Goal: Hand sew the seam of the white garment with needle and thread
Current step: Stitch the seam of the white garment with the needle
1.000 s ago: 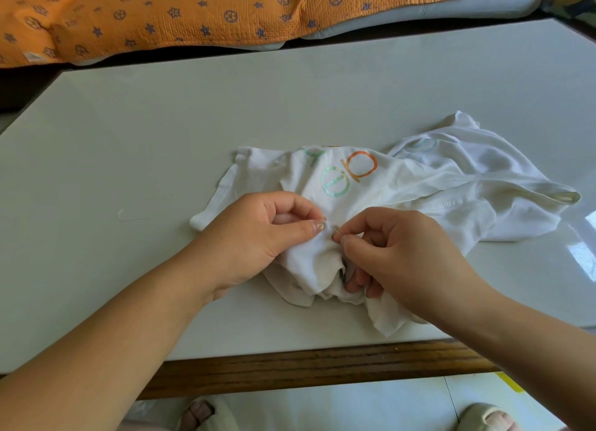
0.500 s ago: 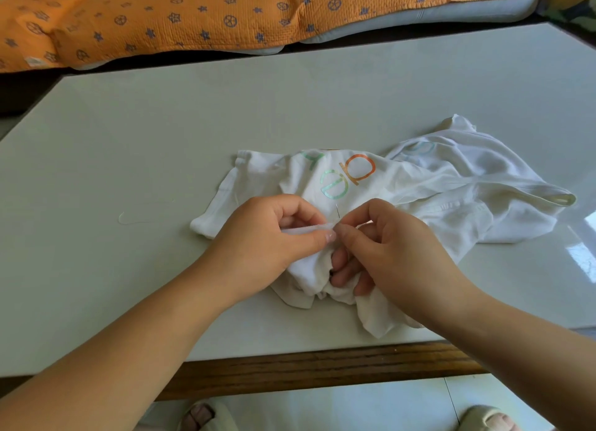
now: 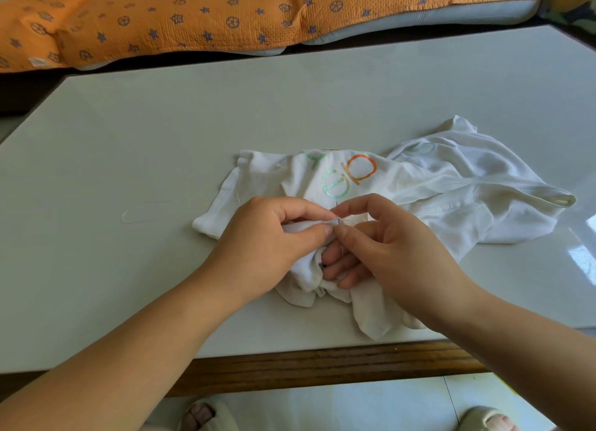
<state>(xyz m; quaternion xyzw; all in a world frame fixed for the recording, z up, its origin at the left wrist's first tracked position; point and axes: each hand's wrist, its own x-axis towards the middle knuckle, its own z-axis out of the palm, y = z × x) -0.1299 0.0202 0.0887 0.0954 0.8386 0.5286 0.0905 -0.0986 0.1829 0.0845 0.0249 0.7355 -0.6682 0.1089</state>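
The white garment (image 3: 451, 198) lies crumpled on the table (image 3: 161, 140), near its front edge. The left hand (image 3: 267, 247) pinches a fold of the garment. The right hand (image 3: 393, 253) pinches the needle (image 3: 336, 209), which stands at that fold. Judgement: mid-stitch; next, draw the needle through. The printed letters (image 3: 348, 179), green and orange, are partly folded, and no word is legible.

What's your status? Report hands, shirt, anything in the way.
Left hand pinching a fold of the shirt. Right hand pinching the needle at that fold. Shirt bunched on the table. Nothing blocking.
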